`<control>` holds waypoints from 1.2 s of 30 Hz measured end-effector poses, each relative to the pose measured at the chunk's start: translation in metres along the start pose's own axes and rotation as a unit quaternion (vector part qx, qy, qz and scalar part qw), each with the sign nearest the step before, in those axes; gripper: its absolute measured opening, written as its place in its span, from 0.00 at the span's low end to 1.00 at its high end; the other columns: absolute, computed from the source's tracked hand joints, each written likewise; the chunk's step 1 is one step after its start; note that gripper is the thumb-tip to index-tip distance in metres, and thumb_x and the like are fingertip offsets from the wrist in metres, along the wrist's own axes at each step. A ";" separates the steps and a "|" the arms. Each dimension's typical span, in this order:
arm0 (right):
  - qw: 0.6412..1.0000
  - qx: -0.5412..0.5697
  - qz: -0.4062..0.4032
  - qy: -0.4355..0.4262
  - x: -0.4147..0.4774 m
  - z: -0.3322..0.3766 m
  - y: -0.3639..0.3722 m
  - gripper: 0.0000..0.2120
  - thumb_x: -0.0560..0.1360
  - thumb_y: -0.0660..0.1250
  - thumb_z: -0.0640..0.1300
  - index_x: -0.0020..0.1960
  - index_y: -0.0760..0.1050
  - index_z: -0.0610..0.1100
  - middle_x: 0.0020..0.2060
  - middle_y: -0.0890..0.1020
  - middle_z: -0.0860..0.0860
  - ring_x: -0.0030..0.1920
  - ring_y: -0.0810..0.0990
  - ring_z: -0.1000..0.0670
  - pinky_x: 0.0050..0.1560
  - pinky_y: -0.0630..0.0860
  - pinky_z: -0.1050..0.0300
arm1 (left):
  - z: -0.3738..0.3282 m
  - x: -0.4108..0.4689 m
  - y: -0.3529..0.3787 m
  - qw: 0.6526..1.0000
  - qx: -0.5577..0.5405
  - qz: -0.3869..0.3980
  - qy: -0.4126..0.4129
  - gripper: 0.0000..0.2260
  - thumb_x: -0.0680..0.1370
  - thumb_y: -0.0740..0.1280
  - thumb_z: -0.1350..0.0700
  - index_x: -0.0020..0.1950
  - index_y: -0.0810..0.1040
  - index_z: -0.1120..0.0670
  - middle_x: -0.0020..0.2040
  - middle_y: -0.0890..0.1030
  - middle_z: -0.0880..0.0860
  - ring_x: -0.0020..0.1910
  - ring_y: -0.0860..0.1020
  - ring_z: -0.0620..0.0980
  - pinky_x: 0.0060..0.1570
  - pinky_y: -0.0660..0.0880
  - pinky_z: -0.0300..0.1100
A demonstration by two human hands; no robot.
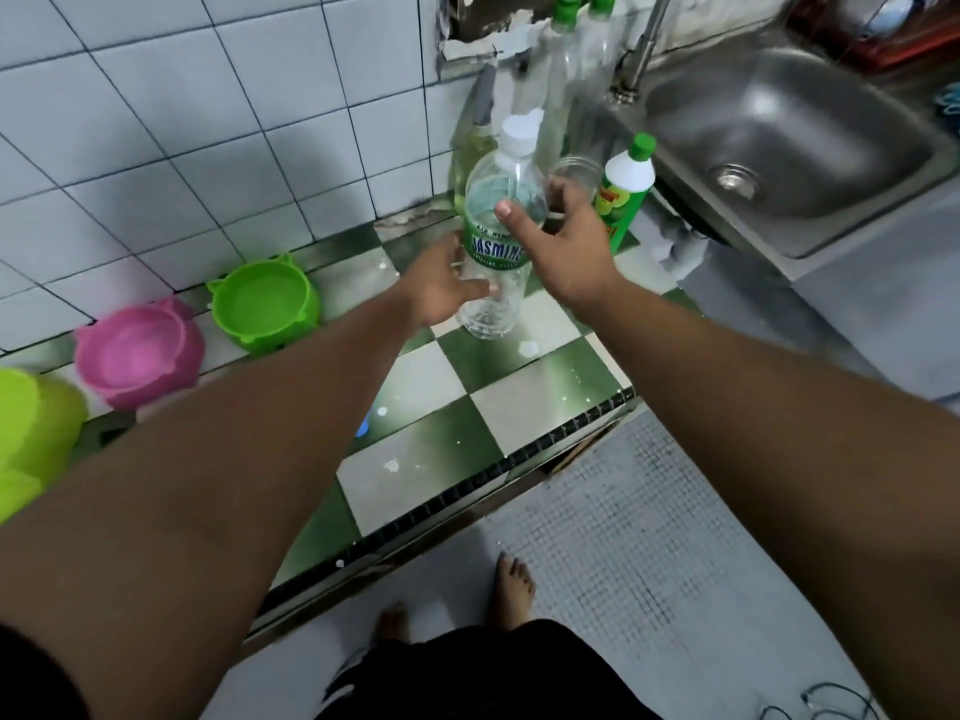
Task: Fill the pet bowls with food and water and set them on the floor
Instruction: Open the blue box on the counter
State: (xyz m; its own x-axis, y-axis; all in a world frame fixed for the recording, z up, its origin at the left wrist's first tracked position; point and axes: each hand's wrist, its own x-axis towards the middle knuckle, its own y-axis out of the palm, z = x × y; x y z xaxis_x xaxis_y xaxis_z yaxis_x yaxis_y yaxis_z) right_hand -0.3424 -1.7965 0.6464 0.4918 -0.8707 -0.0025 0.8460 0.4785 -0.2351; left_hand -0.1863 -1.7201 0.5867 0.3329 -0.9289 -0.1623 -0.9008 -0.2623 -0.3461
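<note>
- Our left hand (441,288) wraps the lower body of the water bottle (496,246) and our right hand (561,241) closes on its shoulder, thumb across the label; the bottle is tilted, its base at or just above the worktop (545,387) – we cannot tell which.
- The cap (519,132) looks to be still on, so nothing can be poured yet; if we twist it off while squeezing the thin plastic, water could spurt out.
- The green bowl (265,304) and pink bowl (137,353) sit well to the left of our left hand, both seemingly empty. Pouring from here would miss them and wet the tiles.
- Just behind our right hand stand a glass jar (576,171) and a detergent bottle (626,192); lifting carelessly, we could knock them over.
- The worktop already looks spotted, and our bare feet are on the floor (649,589) below, so spills may make us slip.
</note>
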 end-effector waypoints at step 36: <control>0.939 -0.116 0.286 -0.150 -0.150 0.025 0.286 0.13 0.73 0.74 0.51 0.51 0.76 0.44 0.42 0.82 0.53 0.43 0.82 0.51 0.47 0.77 0.61 | 0.085 -0.326 -0.178 0.890 0.007 -0.426 -0.163 0.09 0.81 0.69 0.53 0.60 0.80 0.52 0.49 0.81 0.54 0.48 0.81 0.53 0.56 0.80 0.57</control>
State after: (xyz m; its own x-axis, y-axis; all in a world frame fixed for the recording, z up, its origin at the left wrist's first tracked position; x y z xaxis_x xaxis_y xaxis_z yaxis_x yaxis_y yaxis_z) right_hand -0.1692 -1.5262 0.6037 0.9178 -0.3903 0.0725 0.3745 0.7904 -0.4848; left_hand -0.1113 -1.3486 0.6229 0.9587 -0.2682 -0.0949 -0.2799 -0.8296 -0.4832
